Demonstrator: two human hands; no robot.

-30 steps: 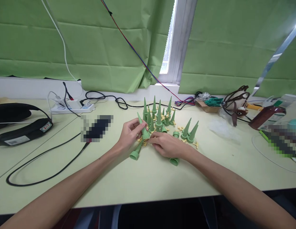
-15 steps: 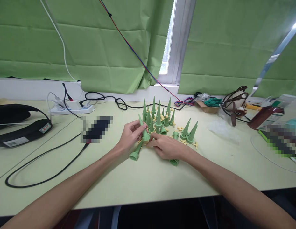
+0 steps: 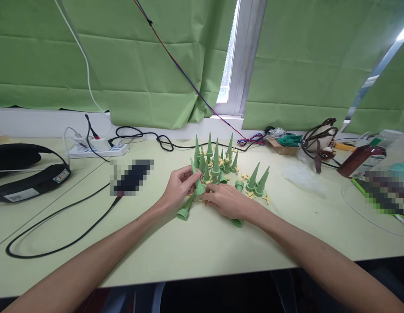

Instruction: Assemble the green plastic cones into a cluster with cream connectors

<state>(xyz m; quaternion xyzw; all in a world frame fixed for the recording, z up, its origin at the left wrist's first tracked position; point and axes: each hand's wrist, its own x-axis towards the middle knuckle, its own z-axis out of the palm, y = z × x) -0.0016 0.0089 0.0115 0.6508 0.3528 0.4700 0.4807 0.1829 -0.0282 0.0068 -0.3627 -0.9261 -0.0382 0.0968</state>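
My left hand (image 3: pixel 181 186) is closed around a green plastic watering spike (image 3: pixel 197 183), tilted with its tip up and its wide collar toward my right hand. My right hand (image 3: pixel 226 200) has its fingers bent and pinched at that collar; what they hold, if anything, is hidden. Just below lies another green spike (image 3: pixel 184 211) on its side, open end toward me. The collar of one more spike (image 3: pixel 237 223) shows from under my right wrist. Behind my hands several green spikes (image 3: pixel 216 163) stand upright among small yellow T-shaped valves (image 3: pixel 244 176).
To the right of the group stand two spikes (image 3: pixel 262 182). A blurred-out phone (image 3: pixel 133 177) with a black cable lies left, near a power strip (image 3: pixel 97 150). At the right are a plastic bag (image 3: pixel 303 178), a small cardboard box (image 3: pixel 282 147) and a dark red bottle (image 3: pixel 361 161).
My right hand's fingers have shifted slightly at the collar of the held spike. My left hand keeps its grip almost in place, and the other spikes have not moved.
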